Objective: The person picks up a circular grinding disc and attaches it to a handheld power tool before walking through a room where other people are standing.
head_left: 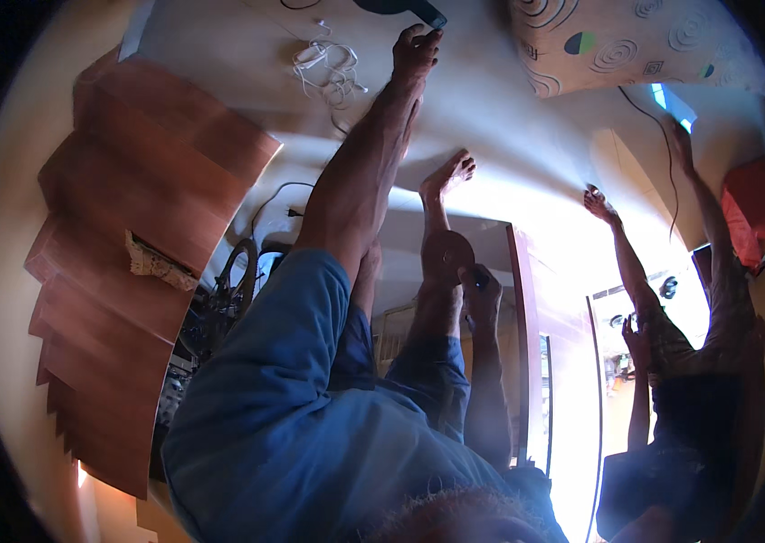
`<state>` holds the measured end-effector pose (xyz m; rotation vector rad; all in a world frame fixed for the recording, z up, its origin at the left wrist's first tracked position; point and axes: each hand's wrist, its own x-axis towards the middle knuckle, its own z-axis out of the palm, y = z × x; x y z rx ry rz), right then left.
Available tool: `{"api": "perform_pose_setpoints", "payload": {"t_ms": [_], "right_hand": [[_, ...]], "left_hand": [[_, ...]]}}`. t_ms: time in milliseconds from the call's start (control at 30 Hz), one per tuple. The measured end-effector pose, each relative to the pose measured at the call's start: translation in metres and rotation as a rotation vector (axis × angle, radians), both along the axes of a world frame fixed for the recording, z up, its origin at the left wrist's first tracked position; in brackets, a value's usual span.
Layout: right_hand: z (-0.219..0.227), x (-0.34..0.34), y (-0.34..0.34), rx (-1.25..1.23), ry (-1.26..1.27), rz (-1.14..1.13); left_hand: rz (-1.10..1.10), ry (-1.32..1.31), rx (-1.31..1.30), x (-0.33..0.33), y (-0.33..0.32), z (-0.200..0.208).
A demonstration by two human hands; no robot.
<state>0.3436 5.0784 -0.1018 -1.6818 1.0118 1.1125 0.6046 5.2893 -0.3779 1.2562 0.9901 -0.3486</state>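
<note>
My left arm [332, 213], in a blue sleeve, stretches toward the top of the picture. There my left hand [416, 52] has its fingers curled at the narrow end of a dark, flat, handled thing [400, 7], partly cut off by the edge. My right hand [482, 291] is closed near my knee. Beside its fingers shows a round, dark brown disc [448, 257] with a small mark in its middle; the hand appears to grip its edge. My bare foot [450, 174] stands on the pale floor [500, 172]. Blue cloth of my shirt [310, 434] fills the lower middle.
Brown stairs [165, 172] run along the left, with a patterned piece [161, 261] on them. A tangled white cable [328, 68] lies near my left hand. A patterned cushion [636, 45], a red bag [756, 217] and another person [690, 398] are at the right, by a bright doorway [572, 335].
</note>
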Motion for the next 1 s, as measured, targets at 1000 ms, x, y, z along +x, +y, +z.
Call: {"api": "perform_pose_setpoints", "payload": {"t_ms": [1000], "right_hand": [[-0.020, -0.020, -0.015, -0.048, -0.122, 0.182]], "left_hand": [[-0.031, 0.086, 0.527, 0.011, -0.014, 0.007]]}}
